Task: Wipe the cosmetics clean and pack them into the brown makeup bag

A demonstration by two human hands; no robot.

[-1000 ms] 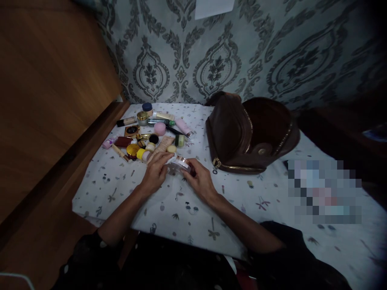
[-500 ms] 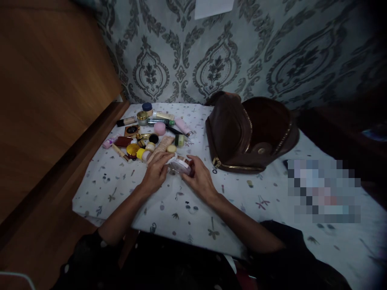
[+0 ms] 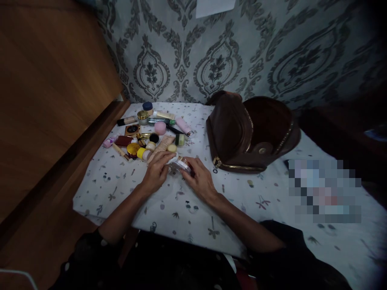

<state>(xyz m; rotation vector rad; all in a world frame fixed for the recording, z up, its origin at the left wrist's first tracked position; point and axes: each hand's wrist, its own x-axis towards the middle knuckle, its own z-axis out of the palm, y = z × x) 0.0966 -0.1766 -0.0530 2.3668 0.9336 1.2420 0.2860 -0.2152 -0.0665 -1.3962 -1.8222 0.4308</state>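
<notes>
My left hand point(image 3: 156, 171) is closed on a thin white piece point(image 3: 173, 158), perhaps a puff or a lid; its kind is not clear. A round cosmetic container point(image 3: 182, 164), pale with a rose-gold band, is in the closed fingers of my right hand point(image 3: 198, 178). The two pieces meet or nearly meet between my hands, above the tablecloth. Just beyond my left fingers lie a beige tube point(image 3: 163, 146), a small bottle with a yellow cap point(image 3: 142, 153) and a small cream-coloured round piece point(image 3: 172, 148).
Behind my hands, several cosmetics cluster, among them a pink jar point(image 3: 160, 128), a gold-lidded jar point(image 3: 142, 117) and a pink tube point(image 3: 183, 125). To the right stands an unzipped brown bag point(image 3: 231, 133). A wooden cabinet point(image 3: 60, 80) borders the left side; a patterned curtain point(image 3: 181, 52) hangs behind.
My right hand has turned slightly and shifted left, bringing the round container closer to the white piece. My left hand stays almost still.
</notes>
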